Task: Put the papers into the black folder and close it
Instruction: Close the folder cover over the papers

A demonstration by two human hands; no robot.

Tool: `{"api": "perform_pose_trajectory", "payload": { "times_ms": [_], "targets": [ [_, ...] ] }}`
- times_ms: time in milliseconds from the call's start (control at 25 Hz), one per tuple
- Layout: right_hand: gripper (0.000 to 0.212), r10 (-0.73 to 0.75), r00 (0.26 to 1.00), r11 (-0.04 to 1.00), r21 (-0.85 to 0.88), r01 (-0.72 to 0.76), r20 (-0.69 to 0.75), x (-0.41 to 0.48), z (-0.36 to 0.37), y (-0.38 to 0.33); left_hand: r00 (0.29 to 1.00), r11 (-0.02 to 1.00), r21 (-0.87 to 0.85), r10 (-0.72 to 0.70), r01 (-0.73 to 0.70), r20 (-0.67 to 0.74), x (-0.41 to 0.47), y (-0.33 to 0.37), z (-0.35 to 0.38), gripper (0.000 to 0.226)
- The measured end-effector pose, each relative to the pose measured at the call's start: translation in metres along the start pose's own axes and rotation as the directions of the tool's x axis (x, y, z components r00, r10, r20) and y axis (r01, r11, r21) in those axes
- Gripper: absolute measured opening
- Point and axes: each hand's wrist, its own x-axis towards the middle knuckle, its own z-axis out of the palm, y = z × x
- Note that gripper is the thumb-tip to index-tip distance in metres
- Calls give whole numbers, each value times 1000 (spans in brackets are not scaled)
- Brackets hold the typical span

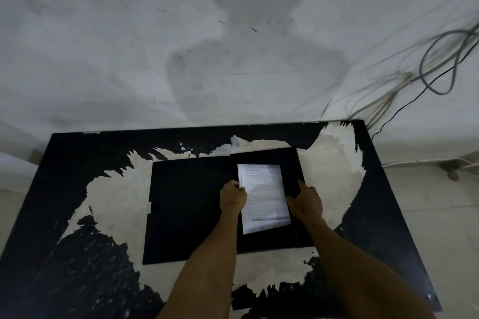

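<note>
A black folder (186, 204) lies open and flat in the middle of the table. A small stack of white printed papers (265, 197) rests on its right half, slightly tilted. My left hand (232, 198) pinches the left edge of the papers with closed fingers. My right hand (305, 202) sits at the papers' right edge, fingers curled on the papers and on the folder's right side. Both forearms reach in from the bottom of the view.
The table (77, 215) is black with large worn patches of pale surface. Its far edge meets a grey-white wall. A bundle of cables (427, 70) hangs on the wall at the upper right, beyond the table's back right corner.
</note>
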Motion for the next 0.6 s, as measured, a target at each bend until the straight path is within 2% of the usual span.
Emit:
{"api": "perform_pose_trajectory", "payload": {
  "times_ms": [160, 280, 440, 600],
  "targets": [
    [75, 0, 1000, 1000, 1, 0, -9, 6, 3, 2, 991, 959, 266, 117, -95, -71, 26, 8, -36, 45],
    [73, -6, 1000, 999, 45, 6, -18, 8, 5, 8, 982, 864, 476, 191, -162, -13, 50, 20, -63, 53],
    [77, -20, 1000, 998, 60, 21, -11, 9, 8, 13, 986, 808, 567, 163, -159, 44, 70, 29, -86, 61],
    [77, -19, 1000, 999, 36, 20, -19, 11, 9, 13, 981, 707, 685, 179, -178, 70, 75, 31, -99, 61]
  ]
}}
